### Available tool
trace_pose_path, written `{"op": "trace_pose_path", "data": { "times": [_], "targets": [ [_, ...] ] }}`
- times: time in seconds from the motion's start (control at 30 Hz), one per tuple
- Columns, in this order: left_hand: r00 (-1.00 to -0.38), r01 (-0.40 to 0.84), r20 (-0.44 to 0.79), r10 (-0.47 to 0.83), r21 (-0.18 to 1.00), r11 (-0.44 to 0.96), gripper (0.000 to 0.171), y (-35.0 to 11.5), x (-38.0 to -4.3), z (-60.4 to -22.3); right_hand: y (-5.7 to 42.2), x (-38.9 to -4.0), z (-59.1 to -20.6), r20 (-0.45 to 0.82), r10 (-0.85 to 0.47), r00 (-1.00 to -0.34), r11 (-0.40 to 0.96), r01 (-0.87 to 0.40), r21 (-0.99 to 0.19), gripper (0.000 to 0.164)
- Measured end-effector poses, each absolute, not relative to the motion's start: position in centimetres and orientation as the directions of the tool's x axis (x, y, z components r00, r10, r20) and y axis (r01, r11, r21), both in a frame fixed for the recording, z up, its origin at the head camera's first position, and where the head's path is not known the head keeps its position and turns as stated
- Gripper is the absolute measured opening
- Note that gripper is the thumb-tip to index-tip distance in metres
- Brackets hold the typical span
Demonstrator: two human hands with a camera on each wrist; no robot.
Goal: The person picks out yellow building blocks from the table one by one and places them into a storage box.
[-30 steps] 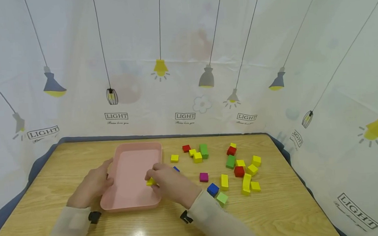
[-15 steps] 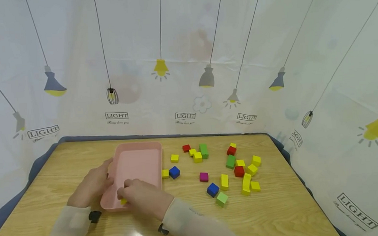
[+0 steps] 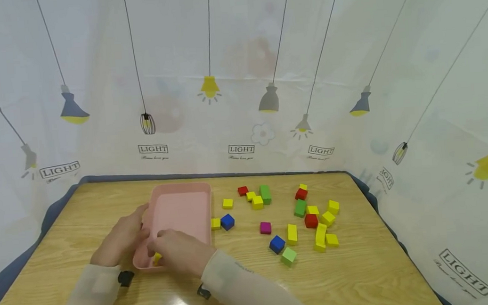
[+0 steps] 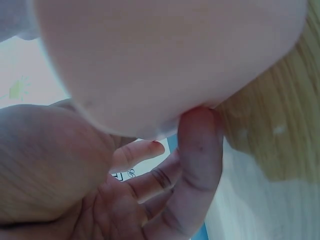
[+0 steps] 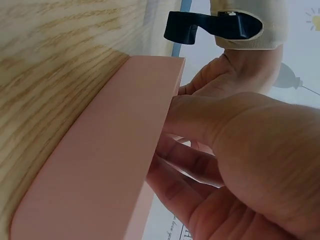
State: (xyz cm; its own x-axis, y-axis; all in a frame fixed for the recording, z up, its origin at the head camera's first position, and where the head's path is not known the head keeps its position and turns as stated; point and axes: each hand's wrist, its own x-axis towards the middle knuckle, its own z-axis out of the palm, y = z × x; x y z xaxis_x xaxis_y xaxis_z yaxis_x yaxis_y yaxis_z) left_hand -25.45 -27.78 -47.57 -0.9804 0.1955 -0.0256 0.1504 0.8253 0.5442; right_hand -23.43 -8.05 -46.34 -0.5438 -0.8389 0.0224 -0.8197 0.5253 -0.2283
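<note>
A shallow pink tray lies on the left half of the wooden table. At its left wall my left hand grips the tray, thumb at the rim; in the left wrist view a finger presses the outer wall low down. My right hand reaches over the front wall into the near-left corner, pinching a yellow block close to the tray floor. Most of that block is covered by the fingers. In the right wrist view, the tray wall hides the right fingertips and the block.
Right of the tray are a yellow block and a blue cube. Farther right lie several scattered yellow, red and green blocks, a magenta block, another blue cube and a light green cube. A printed curtain surrounds the table.
My right hand has carried the yellow block leftward across the tray to the near-left corner, uncovering the yellow block and blue cube beside the tray. My left hand stays at the tray's left wall.
</note>
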Motion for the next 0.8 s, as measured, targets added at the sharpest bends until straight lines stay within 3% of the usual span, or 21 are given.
{"op": "trace_pose_path", "data": {
  "times": [0.43, 0.8],
  "targets": [
    [-0.980, 0.166, -0.015, 0.201, 0.503, 0.848, 0.069, -27.7, -25.5, -47.8, -4.1, -24.0, -45.6, 0.039, -0.782, -0.621, 0.592, -0.762, -0.261, 0.031],
    [-0.975, 0.202, 0.019, 0.220, 0.479, 0.855, 0.070, -28.0, -25.7, -47.9, 1.4, -25.9, -46.2, 0.106, -0.638, -0.763, 0.703, -0.632, -0.325, 0.043]
  ]
}}
